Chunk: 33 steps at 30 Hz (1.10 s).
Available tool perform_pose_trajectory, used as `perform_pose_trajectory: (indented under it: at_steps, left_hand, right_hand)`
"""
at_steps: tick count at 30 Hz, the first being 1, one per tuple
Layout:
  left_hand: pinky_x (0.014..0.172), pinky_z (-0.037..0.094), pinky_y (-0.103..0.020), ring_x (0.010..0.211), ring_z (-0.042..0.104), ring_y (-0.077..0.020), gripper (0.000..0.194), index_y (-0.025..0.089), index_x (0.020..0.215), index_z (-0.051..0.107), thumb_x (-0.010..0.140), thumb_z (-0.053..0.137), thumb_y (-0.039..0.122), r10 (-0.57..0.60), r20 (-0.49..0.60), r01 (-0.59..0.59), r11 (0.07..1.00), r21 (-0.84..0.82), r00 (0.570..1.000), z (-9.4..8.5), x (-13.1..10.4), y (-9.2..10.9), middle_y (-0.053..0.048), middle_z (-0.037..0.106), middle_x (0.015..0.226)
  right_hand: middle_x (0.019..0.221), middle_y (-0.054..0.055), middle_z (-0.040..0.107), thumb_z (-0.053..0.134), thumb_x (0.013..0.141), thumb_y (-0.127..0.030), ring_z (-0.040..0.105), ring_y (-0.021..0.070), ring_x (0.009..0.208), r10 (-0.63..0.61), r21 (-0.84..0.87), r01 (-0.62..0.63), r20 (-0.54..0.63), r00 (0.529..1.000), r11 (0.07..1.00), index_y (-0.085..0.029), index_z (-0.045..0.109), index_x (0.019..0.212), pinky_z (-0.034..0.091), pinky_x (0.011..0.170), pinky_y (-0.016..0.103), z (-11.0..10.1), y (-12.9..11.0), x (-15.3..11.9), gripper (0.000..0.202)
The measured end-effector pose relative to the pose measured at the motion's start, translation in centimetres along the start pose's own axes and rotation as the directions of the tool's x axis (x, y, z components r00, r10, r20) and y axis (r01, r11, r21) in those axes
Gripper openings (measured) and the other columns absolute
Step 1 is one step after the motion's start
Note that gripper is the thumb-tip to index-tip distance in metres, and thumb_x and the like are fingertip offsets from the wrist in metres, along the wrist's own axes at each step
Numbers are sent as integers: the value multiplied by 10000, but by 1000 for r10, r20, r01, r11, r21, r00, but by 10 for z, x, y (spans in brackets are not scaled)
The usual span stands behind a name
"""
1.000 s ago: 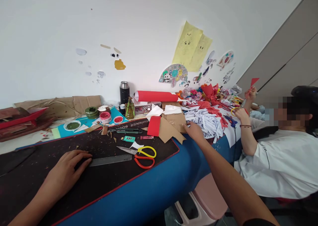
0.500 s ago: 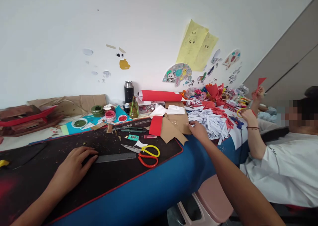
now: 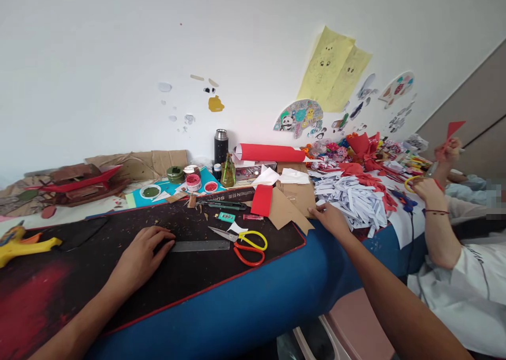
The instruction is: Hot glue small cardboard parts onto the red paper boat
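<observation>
My left hand (image 3: 145,253) lies on the black mat (image 3: 142,297), fingers stretched out, at the left end of a clear ruler (image 3: 202,245). Just beyond the ruler's right end rest scissors (image 3: 237,237) with one yellow and one red handle. Over at the table's front edge, my right hand (image 3: 331,219) pinches the right edge of a brown cardboard piece (image 3: 304,195). A notched cardboard piece (image 3: 283,212) and a folded red paper (image 3: 261,200) overlap beside it. To the right of that hand is a heap of white paper strips (image 3: 358,199).
A yellow glue gun (image 3: 27,244) lies at far left. Paint pots (image 3: 193,182), a black thermos (image 3: 221,146) and a red paper roll (image 3: 271,153) line the wall. A utility knife (image 3: 221,205) lies behind the scissors. At right, a co-worker's hand (image 3: 425,188) holds yellow-handled scissors.
My view has turned left, so everything sits farther right and more of the glue gun shows. My right hand has slipped slightly lower along the cardboard's edge. My left hand stays by the ruler.
</observation>
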<state>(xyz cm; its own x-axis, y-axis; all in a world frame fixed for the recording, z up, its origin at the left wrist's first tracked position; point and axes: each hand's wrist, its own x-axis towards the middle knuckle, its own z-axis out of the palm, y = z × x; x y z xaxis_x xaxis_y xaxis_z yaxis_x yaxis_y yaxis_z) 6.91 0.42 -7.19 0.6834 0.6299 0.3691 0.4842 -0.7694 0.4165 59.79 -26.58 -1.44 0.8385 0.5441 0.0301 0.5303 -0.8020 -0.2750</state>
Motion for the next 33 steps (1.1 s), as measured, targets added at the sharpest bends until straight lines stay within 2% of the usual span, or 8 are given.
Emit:
perform_pose_trajectory:
  at_steps: [4,7,13,17,21,25,29,33]
  left_hand:
    - [1010,565,-462,1091,708,-312,437,245,1019,804,1027,515,573,1,-8,-1,1000,11,1000,0,0,-1,-109,780,1115]
    - [1006,568,-471,1090,711,-318,431,247,1018,805,1025,517,568,11,-13,-11,1000,19,1000,0,-1,-2,-106,777,1115]
    - [1030,561,-492,1103,709,-331,434,264,1016,803,1012,520,592,34,-23,-33,999,32,999,3,-1,-10,-94,783,1110]
    - [1043,559,-505,1111,709,-336,472,265,1005,804,999,501,626,30,-21,-29,999,36,999,5,0,-14,-97,788,1114]
    - [1048,562,-516,1107,718,-340,519,267,976,804,985,469,663,11,-10,-10,999,44,1000,5,2,-14,-99,804,1104]
    - [1068,557,-531,1121,721,-352,480,257,983,805,973,498,626,13,-5,-13,999,39,1000,2,3,-11,-113,805,1115]
    - [1057,564,-538,1107,727,-361,454,267,977,801,951,509,614,2,0,-2,999,38,1000,1,4,-10,-105,810,1090]
    - [1055,562,-532,1097,732,-358,432,266,974,802,939,521,592,6,-2,-6,999,33,1000,1,5,-10,-105,813,1090]
  right_hand:
    - [1053,187,827,644,1029,-557,773,334,997,-21,24,20,17,1000,1000,-151,781,1075,443,725,328,-1,0,-1,431]
    - [966,173,825,596,1045,-591,770,319,931,-34,50,32,38,999,998,-148,791,1053,429,701,323,-2,0,-3,484]
    - [754,118,754,764,917,-564,718,283,793,-51,100,42,86,995,994,-197,719,725,355,641,308,1,-4,-2,417]
    - [586,54,638,788,883,-565,651,230,655,-34,220,10,107,994,975,-217,599,584,340,590,292,2,-3,1,497]
    - [518,5,565,670,957,-605,561,175,487,-14,431,-42,125,992,902,-226,573,651,365,498,279,-3,-2,-4,496]
    - [544,-21,553,651,937,-677,534,154,452,-1,619,-44,72,997,784,-242,537,716,402,449,267,-14,-1,-7,501]
    - [537,-53,487,654,904,-699,483,137,435,19,723,-5,-11,1000,690,-258,493,733,380,431,261,-28,0,-8,500]
    - [547,-63,466,672,874,-684,464,134,437,21,759,47,-80,997,650,-261,495,762,367,430,263,-40,-2,-12,472]
